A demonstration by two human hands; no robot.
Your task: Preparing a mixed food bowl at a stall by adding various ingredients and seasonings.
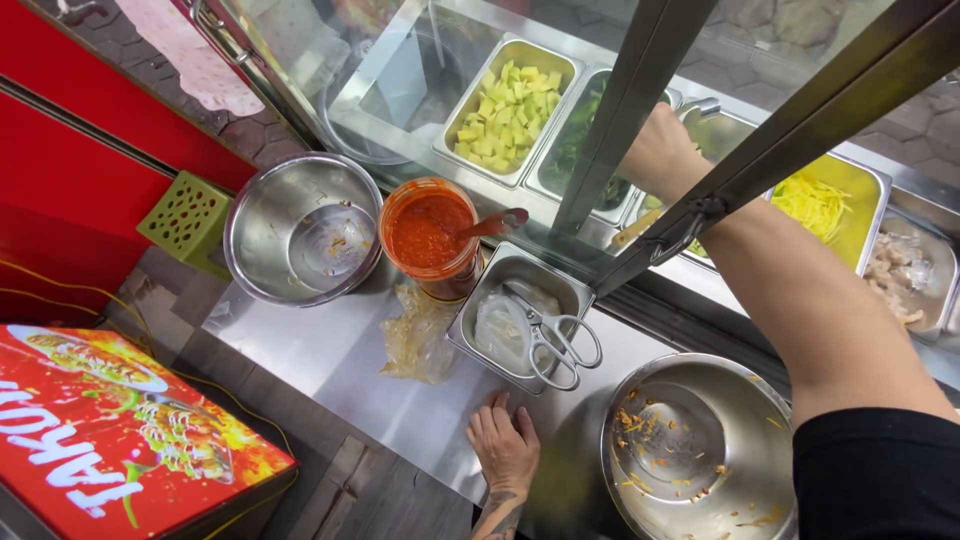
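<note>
The left hand (507, 445) lies flat and released on the steel bench (340, 360), fingers spread, holding nothing. Just beyond its fingertips sits a small tray (478, 335) with scissors (552, 335) across it; a used bowl (700, 455) stands to its right. The right hand (655, 150) reaches into the glass case, grasping a metal handle (697, 106) over a pan (735, 135) of food.

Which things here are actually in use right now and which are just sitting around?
In use:
right hand reaching into the glass case
metal tongs at that hand
tray of greens beneath it
left hand flat on the steel counter

Lying about:
scissors
chili sauce tub
two steel bowls
yellow cubes tray
</note>
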